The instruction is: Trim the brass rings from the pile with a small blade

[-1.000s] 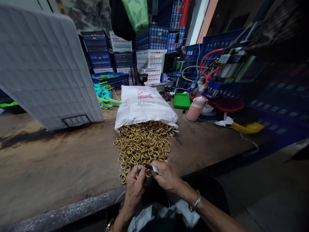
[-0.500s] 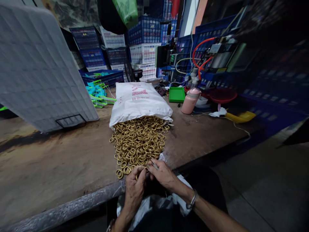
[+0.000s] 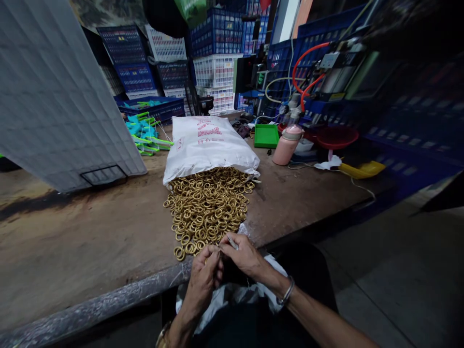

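Gold-coloured rings [image 3: 206, 212] lie in a loose heap that spills from the open mouth of a white sack [image 3: 213, 147] with red print. At the near edge of this heap, my left hand [image 3: 203, 274] is closed, fingertips pinched; a bit of gold shows between them, seemingly one of the rings. My right hand [image 3: 242, 255] meets it fingertip to fingertip. A slim grey metal tool [image 3: 232, 241], like a small blade, sticks up out of its curled fingers. What lies right between the fingertips is too small to make out. White cloth or plastic [image 3: 224, 302] covers my lap.
A large white quilted panel [image 3: 68, 106] stands at left on the wooden table [image 3: 108, 232]. Behind are blue-and-green plastic pieces [image 3: 145, 133] and stacked crates [image 3: 217, 70]. To the right stand a green tray [image 3: 266, 136], a pink bottle [image 3: 286, 147] and a red dish [image 3: 337, 138].
The view has tilted slightly down. Both hands stay together at the heap's near edge; the right fingers have shifted at the left fingertips, and the grey tool points up more.
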`<move>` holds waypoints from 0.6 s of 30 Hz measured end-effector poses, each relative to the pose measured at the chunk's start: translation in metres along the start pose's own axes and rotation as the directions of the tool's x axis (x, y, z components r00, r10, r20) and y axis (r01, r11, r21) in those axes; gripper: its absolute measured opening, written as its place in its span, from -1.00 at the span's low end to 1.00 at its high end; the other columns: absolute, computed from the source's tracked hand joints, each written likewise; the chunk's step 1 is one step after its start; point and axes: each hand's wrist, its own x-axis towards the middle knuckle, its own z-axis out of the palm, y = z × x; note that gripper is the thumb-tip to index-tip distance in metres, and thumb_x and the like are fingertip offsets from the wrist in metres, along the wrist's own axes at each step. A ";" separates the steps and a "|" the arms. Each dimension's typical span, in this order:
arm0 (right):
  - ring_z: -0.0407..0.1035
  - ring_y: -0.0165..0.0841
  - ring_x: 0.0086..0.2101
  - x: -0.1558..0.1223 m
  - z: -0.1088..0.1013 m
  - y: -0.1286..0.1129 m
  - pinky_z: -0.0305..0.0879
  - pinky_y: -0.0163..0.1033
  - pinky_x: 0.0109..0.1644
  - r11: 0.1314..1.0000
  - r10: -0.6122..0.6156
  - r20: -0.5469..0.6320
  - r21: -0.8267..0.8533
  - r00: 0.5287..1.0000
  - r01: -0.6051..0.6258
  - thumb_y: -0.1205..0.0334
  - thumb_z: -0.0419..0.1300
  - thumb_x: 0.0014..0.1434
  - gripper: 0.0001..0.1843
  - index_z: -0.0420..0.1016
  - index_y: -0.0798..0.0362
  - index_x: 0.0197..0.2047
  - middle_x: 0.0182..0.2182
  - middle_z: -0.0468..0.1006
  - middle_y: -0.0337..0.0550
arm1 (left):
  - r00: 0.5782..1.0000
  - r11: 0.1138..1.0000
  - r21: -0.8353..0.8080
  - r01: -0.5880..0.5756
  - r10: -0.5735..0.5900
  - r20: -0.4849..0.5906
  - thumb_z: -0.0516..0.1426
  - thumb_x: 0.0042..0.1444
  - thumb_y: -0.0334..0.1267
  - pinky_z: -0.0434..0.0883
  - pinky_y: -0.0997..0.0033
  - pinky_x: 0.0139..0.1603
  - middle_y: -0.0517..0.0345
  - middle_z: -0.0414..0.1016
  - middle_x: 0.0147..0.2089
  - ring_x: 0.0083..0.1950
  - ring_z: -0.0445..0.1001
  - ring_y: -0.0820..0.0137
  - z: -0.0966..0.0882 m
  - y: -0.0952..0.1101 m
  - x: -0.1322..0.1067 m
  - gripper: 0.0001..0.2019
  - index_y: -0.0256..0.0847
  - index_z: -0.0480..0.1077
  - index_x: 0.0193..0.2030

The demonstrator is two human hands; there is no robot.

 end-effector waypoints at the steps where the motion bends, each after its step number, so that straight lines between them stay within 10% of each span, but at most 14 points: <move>1: 0.16 -0.50 -0.51 -0.001 0.000 -0.001 0.12 -0.41 -0.39 1.000 0.002 0.011 0.019 1.000 -0.002 0.26 0.03 0.02 -0.85 0.30 0.10 -0.52 -0.61 0.28 -0.35 | 1.000 1.000 -0.016 0.002 -0.002 0.000 0.10 0.00 -0.04 -0.01 0.64 -0.68 0.36 0.19 -0.59 -0.67 0.09 0.65 0.000 0.000 -0.001 -0.73 -0.21 0.21 -0.42; 11: 0.18 -0.51 -0.54 -0.002 0.000 -0.005 0.14 -0.41 -0.41 0.990 0.024 0.074 0.140 0.997 -0.034 0.25 -0.01 0.05 -0.86 0.29 0.09 -0.48 -0.62 0.29 -0.35 | 0.997 0.977 -0.204 0.065 -0.054 0.056 0.14 -0.03 -0.08 -0.02 0.65 -0.65 0.36 0.21 -0.59 -0.65 0.09 0.66 0.001 0.006 -0.008 -0.74 -0.23 0.21 -0.42; 18: 0.15 -0.48 -0.55 -0.010 0.004 0.006 0.02 -0.40 -0.45 0.951 -0.084 0.010 -0.299 0.996 0.083 0.26 -0.05 0.11 -0.80 0.25 0.06 -0.51 -0.62 0.29 -0.32 | 0.999 0.980 -0.196 0.025 -0.030 -0.022 0.17 -0.09 -0.02 -0.01 0.66 -0.68 0.38 0.22 -0.61 -0.67 0.10 0.65 -0.001 0.007 -0.006 -0.68 -0.19 0.16 -0.44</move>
